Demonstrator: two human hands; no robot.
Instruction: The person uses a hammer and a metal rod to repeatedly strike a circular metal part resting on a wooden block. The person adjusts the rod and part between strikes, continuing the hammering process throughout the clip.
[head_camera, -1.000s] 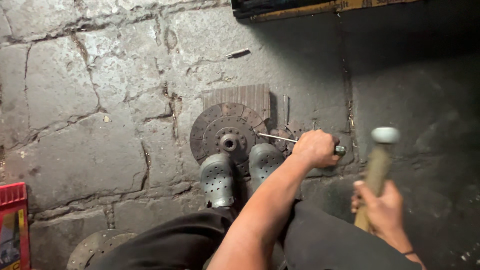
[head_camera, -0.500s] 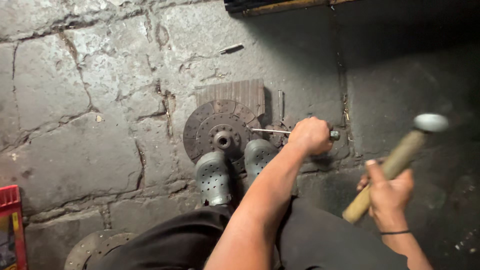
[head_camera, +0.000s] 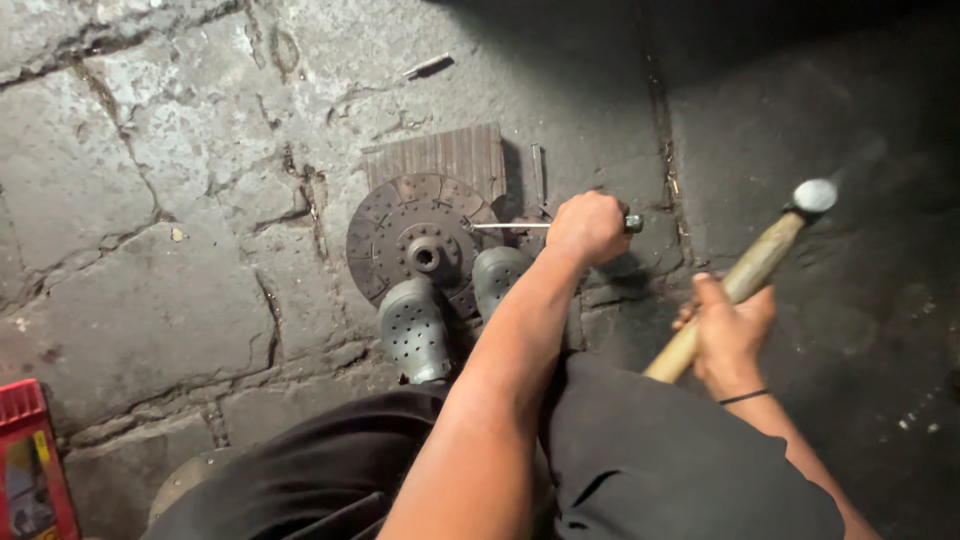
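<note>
Left hand (head_camera: 588, 228) grips the chisel (head_camera: 510, 226), tip on the clutch disc (head_camera: 400, 225) just left of it, while right hand (head_camera: 728, 335) clutches the raised hammer (head_camera: 750, 272).

A round metal clutch disc (head_camera: 418, 245) lies on the cracked stone floor (head_camera: 150, 250), its far edge on a ribbed wooden board (head_camera: 440, 155). Two perforated rubber clogs (head_camera: 415, 330) stand on the disc's near edge, side by side. Right of the disc, the left hand (head_camera: 588, 228) is closed around a thin metal punch (head_camera: 510, 226) that lies level, its tip over the disc. Further right and nearer, the right hand (head_camera: 728, 335) grips a wooden-handled hammer (head_camera: 745, 275), head raised to the far right. A red plastic box (head_camera: 30, 465) sits at the near left corner. A small metal scrap (head_camera: 428, 67) lies beyond the board.
</note>
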